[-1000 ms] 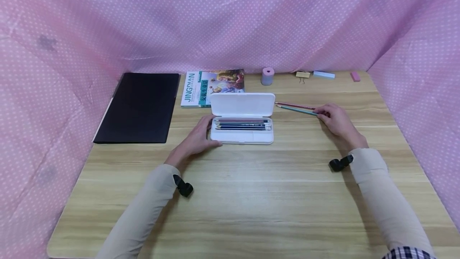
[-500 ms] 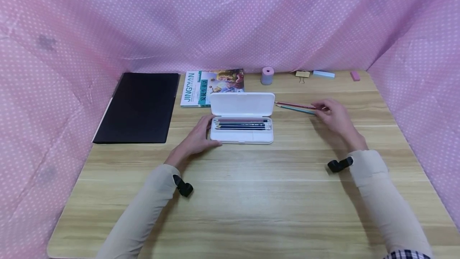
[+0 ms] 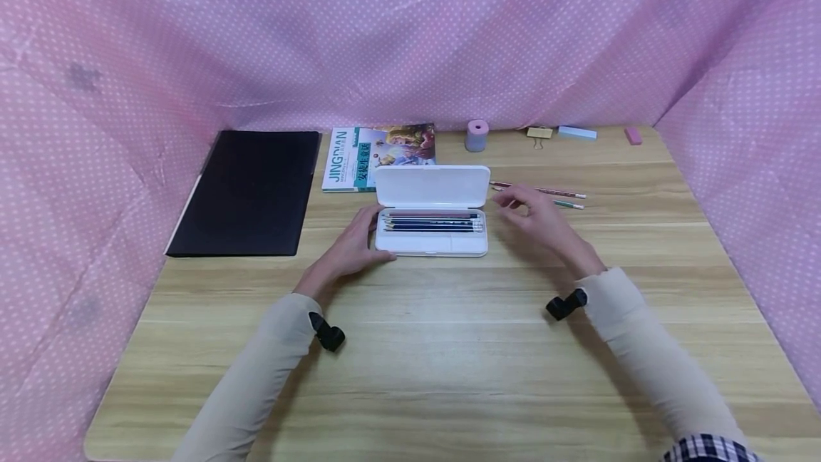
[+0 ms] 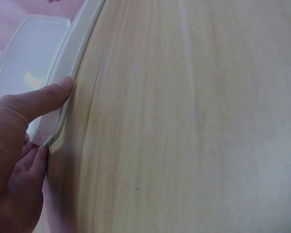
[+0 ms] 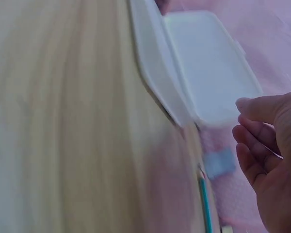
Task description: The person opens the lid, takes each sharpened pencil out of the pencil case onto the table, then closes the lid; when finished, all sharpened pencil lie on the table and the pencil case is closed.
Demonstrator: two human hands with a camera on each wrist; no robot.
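Note:
A white pencil case [image 3: 410, 243] stands with its lid [image 3: 432, 187] raised, and several dark pencils [image 3: 432, 225] lie in its rear compartment. My left hand [image 3: 349, 244] grips the case's left end; in the left wrist view the thumb [image 4: 51, 97] presses along the front wall and the other fingers bend around the end. My right hand [image 3: 541, 218] hovers just right of the case with fingers loosely bent and nothing in them. Beneath and behind it lie a red pencil [image 3: 563, 193] and a green pencil [image 3: 569, 204], both partly hidden by the hand.
Behind the case is a picture book [image 3: 385, 155], and a black folder [image 3: 246, 191] lies farther left. Along the back edge are a pink-and-blue sharpener-like cylinder [image 3: 477, 137], a binder clip [image 3: 539, 133], a pale blue bar [image 3: 577, 132] and a pink eraser [image 3: 633, 136]. Pink dotted cloth surrounds the table.
My right hand has let go of the pencils' right ends and moved left toward the case. Both pencils stay on the table. The left hand has kept its place.

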